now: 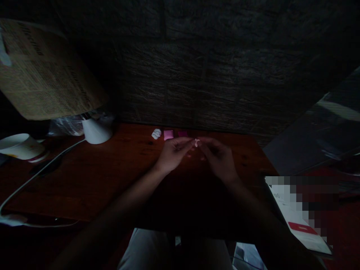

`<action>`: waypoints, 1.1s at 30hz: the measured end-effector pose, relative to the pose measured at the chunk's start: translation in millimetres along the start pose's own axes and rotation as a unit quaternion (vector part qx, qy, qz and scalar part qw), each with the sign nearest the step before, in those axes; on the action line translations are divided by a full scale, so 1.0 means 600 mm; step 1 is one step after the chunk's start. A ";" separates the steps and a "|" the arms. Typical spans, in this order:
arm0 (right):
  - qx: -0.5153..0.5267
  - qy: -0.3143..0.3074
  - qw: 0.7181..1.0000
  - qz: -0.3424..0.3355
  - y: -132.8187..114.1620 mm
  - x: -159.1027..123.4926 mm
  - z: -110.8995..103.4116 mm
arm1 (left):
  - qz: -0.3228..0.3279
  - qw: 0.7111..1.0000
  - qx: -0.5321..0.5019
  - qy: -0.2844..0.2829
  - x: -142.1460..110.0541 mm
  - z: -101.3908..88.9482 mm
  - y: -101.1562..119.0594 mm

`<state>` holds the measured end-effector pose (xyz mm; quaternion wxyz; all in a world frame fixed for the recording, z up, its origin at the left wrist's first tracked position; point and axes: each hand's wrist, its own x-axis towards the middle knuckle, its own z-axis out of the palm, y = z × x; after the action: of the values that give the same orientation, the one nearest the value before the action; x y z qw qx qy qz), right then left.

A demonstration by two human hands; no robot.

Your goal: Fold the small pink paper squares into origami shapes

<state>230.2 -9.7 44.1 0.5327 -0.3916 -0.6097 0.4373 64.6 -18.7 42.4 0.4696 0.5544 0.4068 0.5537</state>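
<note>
Above the wooden table (132,165), my left hand (173,152) and my right hand (219,155) meet at the fingertips. Both pinch one small pale pink lump (197,142) of what looks like modelling clay. Thumb and forefinger of each hand press on it from either side. Just behind my left hand lie a white crumpled lump (156,134), a pink square piece (168,134) and a dark magenta piece (182,134). My fingers partly cover the lower edge of these pieces. The dim light hides fine detail.
A lamp with a newsprint shade (50,71) and white base (97,131) stands at the left. Beside it are a paper cup (22,147) and a white cable (42,168). A dark brick wall (182,75) rises behind. A lit screen (298,221) is at the right.
</note>
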 end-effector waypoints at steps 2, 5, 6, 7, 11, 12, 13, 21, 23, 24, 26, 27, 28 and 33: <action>-0.002 0.000 1.000 0.005 -0.001 -0.001 0.001 | 0.010 1.000 0.008 0.003 0.000 -0.001 -0.001; 0.007 0.008 1.000 0.018 -0.002 -0.001 0.002 | 0.040 0.998 0.040 0.011 0.000 0.001 -0.004; 0.012 0.013 1.000 0.020 -0.003 -0.001 0.002 | 0.057 0.997 0.053 0.016 0.000 0.003 -0.006; 0.016 0.016 1.000 0.021 -0.003 -0.001 0.002 | 0.075 0.995 0.064 0.020 -0.001 0.004 -0.007; 0.021 0.022 0.999 0.031 -0.002 0.002 0.000 | 0.097 0.993 0.065 0.016 -0.001 0.006 -0.009; 0.021 0.020 0.999 0.036 -0.002 0.002 -0.001 | 0.090 0.994 0.060 0.012 -0.001 0.006 -0.009; 0.021 0.018 0.999 0.040 -0.002 0.003 -0.001 | 0.081 0.995 0.056 0.011 -0.001 0.006 -0.009; 0.046 0.017 0.996 0.069 -0.001 0.003 -0.001 | 0.010 1.000 0.000 0.030 0.001 0.005 -0.006; 0.053 0.019 0.996 0.074 -0.001 0.004 -0.001 | 0.003 1.000 0.003 0.024 0.001 0.005 -0.004; 0.057 0.021 0.995 0.074 -0.002 0.004 0.000 | 0.004 1.000 0.005 0.022 0.001 0.005 -0.004; 0.064 0.026 0.995 0.072 -0.002 0.005 0.000 | 0.009 1.000 0.010 0.021 0.001 0.005 -0.004; 0.067 0.031 0.995 0.071 -0.003 0.005 0.001 | 0.011 1.000 0.011 0.023 0.001 0.005 -0.004; 0.069 0.034 0.994 0.072 -0.003 0.005 0.002 | 0.013 1.000 0.011 0.025 0.001 0.005 -0.004; 0.058 0.044 0.995 0.070 -0.001 0.004 0.002 | 0.017 1.000 0.014 0.019 0.001 0.006 -0.003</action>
<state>228.6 -7.7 45.5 0.5484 -0.4207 -0.5304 0.4908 68.4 -18.3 41.1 0.4442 0.5574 0.4137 0.5664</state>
